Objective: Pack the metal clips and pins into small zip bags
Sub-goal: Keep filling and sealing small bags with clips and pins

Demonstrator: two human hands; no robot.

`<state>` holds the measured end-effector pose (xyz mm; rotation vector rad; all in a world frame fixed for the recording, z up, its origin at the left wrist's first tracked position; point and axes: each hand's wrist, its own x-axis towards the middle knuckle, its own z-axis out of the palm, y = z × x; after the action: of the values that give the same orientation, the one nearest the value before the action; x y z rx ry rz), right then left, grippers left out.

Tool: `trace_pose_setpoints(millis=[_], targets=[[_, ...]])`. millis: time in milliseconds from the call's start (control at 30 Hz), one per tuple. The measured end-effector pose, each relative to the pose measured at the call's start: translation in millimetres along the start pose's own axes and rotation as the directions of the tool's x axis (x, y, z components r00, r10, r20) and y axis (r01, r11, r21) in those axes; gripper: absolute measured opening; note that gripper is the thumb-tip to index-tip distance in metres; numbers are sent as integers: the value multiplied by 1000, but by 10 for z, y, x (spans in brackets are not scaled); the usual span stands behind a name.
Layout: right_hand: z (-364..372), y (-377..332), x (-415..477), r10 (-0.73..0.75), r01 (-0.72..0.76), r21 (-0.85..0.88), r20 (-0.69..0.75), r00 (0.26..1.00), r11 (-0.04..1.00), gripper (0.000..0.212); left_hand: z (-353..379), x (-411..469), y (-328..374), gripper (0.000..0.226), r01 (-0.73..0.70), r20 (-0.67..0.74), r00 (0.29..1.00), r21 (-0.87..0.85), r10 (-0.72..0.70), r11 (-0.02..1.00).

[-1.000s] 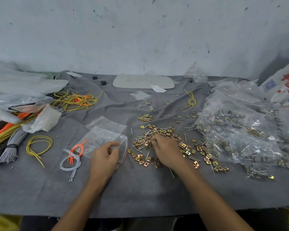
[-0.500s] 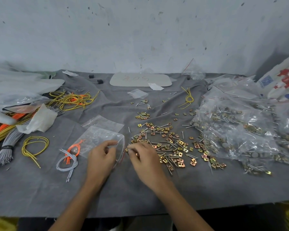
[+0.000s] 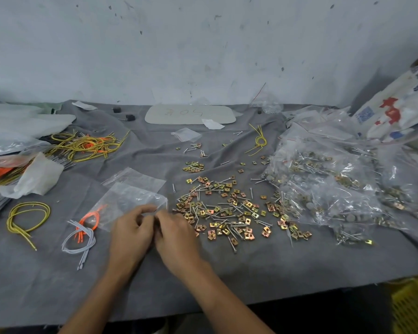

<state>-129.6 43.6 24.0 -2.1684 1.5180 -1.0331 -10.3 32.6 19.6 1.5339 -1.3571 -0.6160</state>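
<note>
1. The biggest change: the right hand, which a second ago was pressed down in the loose pile of metal clips and pins, has left it and now meets the left hand at the near edge of the small zip bag. I judge this to be the loading step, with a pinch of parts brought to the bag's mouth.
2. The left hand has kept its place throughout, fingers pinched on the bag's near edge, apparently holding the mouth open.
3. The right hand's fingers are curled shut beside that pinch; whether they hold clips or pins is hidden, so I cannot tell what they grasp.
4. Containers, largest first: well to the right of the hands lies a heap of clear filled bags, showing clips, pins and small grey discs inside.
5. Just beyond the held bag lies a second flat zip bag, seemingly empty.
6. The held bag looks nearly empty; orange cords show through or under its left corner, which one I cannot tell.
7. The unpacked pile starts just right of the grip, touching the right hand's far side, so most packing remains.
</note>
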Motion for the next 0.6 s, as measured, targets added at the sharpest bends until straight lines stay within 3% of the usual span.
trace_pose_setpoints(millis=[333, 600], targets=[[-36, -32, 55, 26, -26, -4, 1, 1000, 1000, 19, -2, -61, 83, 31, -74, -22, 997, 50, 75, 996], [-10, 4, 48, -47, 48, -74, 11, 999, 996, 28, -13, -96, 105, 32, -119, -65, 990, 100, 126, 988]])
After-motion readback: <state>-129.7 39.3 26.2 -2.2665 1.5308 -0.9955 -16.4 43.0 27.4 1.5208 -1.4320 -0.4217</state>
